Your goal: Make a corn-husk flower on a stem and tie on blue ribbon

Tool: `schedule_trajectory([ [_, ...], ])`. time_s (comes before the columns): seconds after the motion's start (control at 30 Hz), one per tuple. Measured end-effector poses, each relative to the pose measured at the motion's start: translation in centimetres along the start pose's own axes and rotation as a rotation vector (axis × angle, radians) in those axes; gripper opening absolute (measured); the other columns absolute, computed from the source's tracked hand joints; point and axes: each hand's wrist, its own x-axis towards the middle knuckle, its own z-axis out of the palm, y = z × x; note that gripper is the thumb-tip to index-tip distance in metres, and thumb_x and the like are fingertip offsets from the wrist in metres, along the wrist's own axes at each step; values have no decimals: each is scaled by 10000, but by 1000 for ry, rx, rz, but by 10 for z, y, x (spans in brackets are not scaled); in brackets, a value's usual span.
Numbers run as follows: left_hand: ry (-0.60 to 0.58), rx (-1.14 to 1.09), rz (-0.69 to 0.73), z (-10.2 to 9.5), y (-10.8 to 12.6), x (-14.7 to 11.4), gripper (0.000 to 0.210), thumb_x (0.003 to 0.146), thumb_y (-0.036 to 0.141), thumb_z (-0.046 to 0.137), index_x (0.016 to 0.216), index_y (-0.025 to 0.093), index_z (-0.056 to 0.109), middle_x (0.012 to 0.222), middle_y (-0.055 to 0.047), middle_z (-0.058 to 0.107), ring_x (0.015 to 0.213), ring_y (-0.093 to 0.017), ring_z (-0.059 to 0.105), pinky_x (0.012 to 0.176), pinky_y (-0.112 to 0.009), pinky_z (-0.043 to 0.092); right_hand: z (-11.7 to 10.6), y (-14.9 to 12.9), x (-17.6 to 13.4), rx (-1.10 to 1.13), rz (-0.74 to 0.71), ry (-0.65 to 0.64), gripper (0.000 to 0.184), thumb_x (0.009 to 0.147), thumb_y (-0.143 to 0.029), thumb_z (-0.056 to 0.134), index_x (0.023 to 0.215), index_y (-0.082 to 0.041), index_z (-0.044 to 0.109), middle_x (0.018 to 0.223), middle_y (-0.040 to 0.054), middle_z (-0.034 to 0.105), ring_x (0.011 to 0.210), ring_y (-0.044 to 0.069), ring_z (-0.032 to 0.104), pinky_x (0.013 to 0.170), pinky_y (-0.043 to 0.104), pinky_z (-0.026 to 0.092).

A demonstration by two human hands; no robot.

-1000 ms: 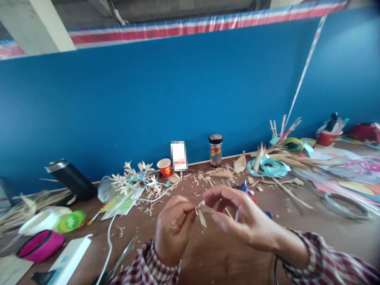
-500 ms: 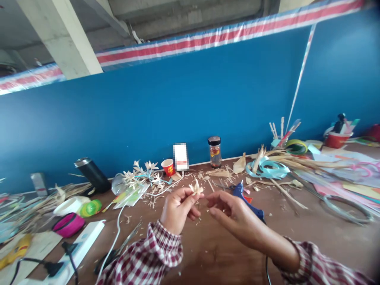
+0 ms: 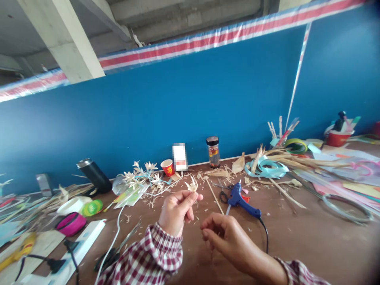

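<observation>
- Left hand (image 3: 175,208): raised over the table (image 3: 297,245), thumb and fingers pinched on the base of a small straw flower (image 3: 191,185).
- Flower: sits at the left fingertips, above and slightly right of the knuckles; pale petals fan upward and outward, clear of the table.
- Right hand (image 3: 227,237): lower and to the right of the left one, apart from the flower. Fingers curled loosely inward; whether anything sits between them cannot be told.
- Both wrists in red-and-white checked sleeves.
- Glue gun (image 3: 242,200): blue, lies on the table just beyond the right hand, cord trailing toward the person. Not touched.
- Scissors (image 3: 223,196): just left of the gun's nozzle.
- Thin stick (image 3: 214,196): lies flat between flower and scissors.
- More straw flowers (image 3: 139,176) in a cluster behind the left hand, near a red cup (image 3: 168,167).
- Jar (image 3: 213,152): upright against the blue wall.
- Straw scraps scattered across the table beyond the hands.
</observation>
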Motion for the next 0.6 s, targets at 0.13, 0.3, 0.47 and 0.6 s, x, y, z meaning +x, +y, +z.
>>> schedule_trajectory([
  [0.13,-14,-31,-14,-1,1,-3,219,656,348,680,629,133,644,502,-38,645,297,-24,348,297,-154,196,0,-1,0,-129,-52,33,61,738,-167,523,683,-175,549,548,-37,524,502,91,452,471,190,325],
  [0.3,-24,-153,-92,-4,2,-8,204,630,310,699,581,128,619,607,-55,687,283,13,298,292,-141,153,-2,4,3,-255,-111,21,77,734,-143,502,670,-180,521,533,-51,473,491,86,405,470,197,283],
  [0.47,-30,-322,-259,-9,4,-12,233,541,266,760,538,118,581,660,-64,695,292,44,269,295,-109,124,-5,5,6,-381,-151,-28,94,738,-129,490,665,-179,523,554,-48,472,506,85,386,482,202,274],
  [0.6,8,-415,-355,-13,4,-12,246,497,244,790,549,112,589,663,-52,685,313,49,288,304,-89,145,-3,4,7,-356,-129,-81,87,733,-118,488,685,-176,530,578,-40,497,524,89,403,500,202,295],
])
